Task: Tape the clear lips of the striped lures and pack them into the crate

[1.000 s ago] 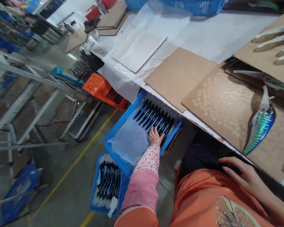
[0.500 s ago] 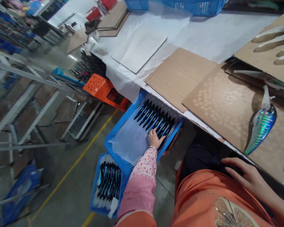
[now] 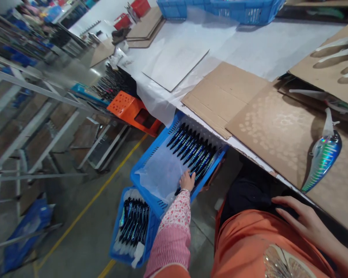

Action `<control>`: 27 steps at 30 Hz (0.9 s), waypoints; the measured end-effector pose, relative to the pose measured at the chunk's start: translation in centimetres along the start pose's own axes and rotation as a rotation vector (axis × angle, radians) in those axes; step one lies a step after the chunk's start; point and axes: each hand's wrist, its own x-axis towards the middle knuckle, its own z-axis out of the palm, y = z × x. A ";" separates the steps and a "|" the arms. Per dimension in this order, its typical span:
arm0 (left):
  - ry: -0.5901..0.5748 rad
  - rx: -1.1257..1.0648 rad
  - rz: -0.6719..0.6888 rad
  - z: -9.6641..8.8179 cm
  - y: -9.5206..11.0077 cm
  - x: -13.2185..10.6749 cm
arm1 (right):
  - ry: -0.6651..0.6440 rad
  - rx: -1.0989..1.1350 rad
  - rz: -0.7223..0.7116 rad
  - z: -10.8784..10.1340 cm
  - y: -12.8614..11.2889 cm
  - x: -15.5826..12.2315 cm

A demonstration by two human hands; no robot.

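Observation:
My left hand reaches down into a blue plastic crate, fingers curled over a fishing lure whose dark end shows beside the wrist; the rest of that lure is hidden. Just beyond the fingertips, a row of blue-and-black fishing lures lies side by side on a translucent sheet. My right hand holds nothing and hangs by my lap under the table edge, its fingers stretched out. On the cardboard, a large blue-green lure with a clear lip lies on its side.
A smaller blue crate of lures stands lower on the floor. Flattened cardboard and a thin board cover parts of the table. An orange stool stands beyond the crate, metal racks to the left. Another blue crate sits at the back.
My left hand has drawn back toward me, off the row of lures, and its fingers have curled in. A dark lure end now shows beside the wrist. My right hand stays put.

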 end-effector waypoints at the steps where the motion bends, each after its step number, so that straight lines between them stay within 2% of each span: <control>1: -0.021 -0.007 0.003 0.1 -0.1 0.2 | -0.004 0.002 -0.005 0.0 -0.1 0.1; 5: -0.062 -0.040 0.004 0.5 0.3 1.0 | -0.013 0.010 -0.021 0.1 -0.7 0.6; 10: -0.057 -0.061 -0.010 0.4 0.3 0.7 | -0.009 0.008 -0.022 0.3 -1.1 0.8; 18: -0.059 -0.052 -0.108 0.6 1.3 1.6 | -0.022 0.017 -0.039 0.3 -1.4 0.9; 27: -0.010 -0.188 -0.037 1.2 0.5 0.7 | -0.050 0.043 -0.028 0.8 -1.5 1.5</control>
